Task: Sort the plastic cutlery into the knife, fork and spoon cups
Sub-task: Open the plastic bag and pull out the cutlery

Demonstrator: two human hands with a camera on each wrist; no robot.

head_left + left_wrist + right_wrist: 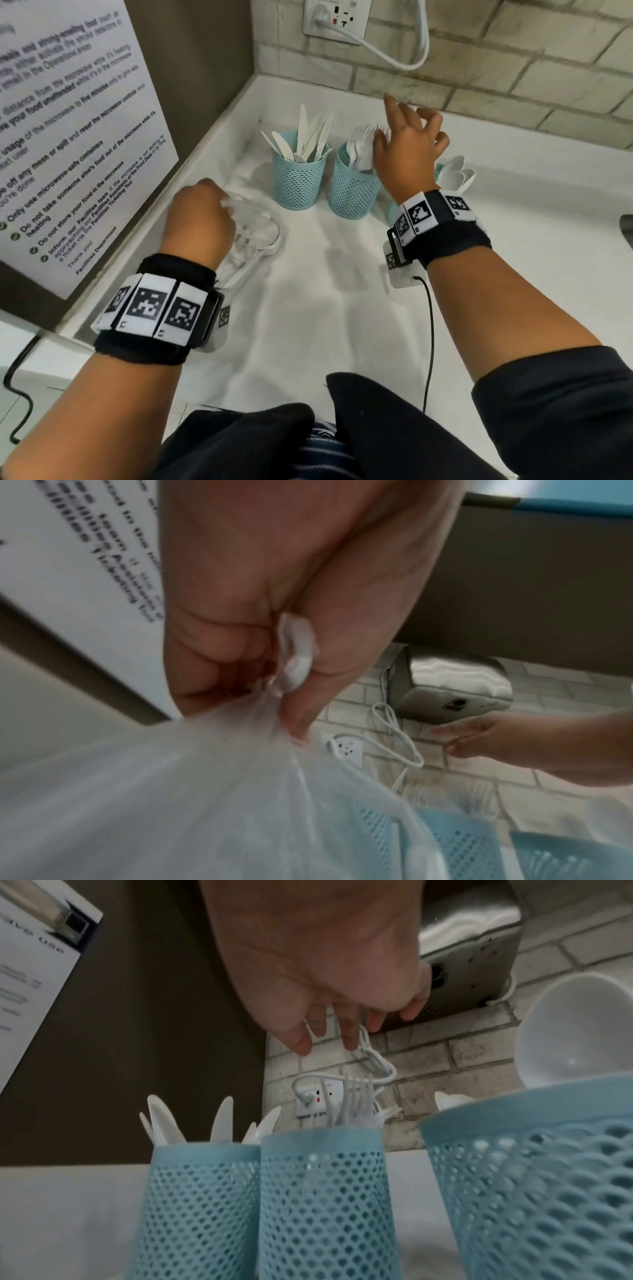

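Turquoise mesh cups line a white counter (308,342): knife cup (299,178), fork cup (352,192), spoon cup (534,1172). The left hand (200,222) clutches a clear bag (253,236) of cutlery; the right hand (407,150), fingers loosely spread and empty, hovers above the fork cup.

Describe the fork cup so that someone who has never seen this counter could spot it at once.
On the white counter below the tiled wall stand three teal mesh cups in a row. The fork cup is the middle one, under the open right hand. Pronged white tines bristle from it; its neighbours show knife blades and spoon bowls.
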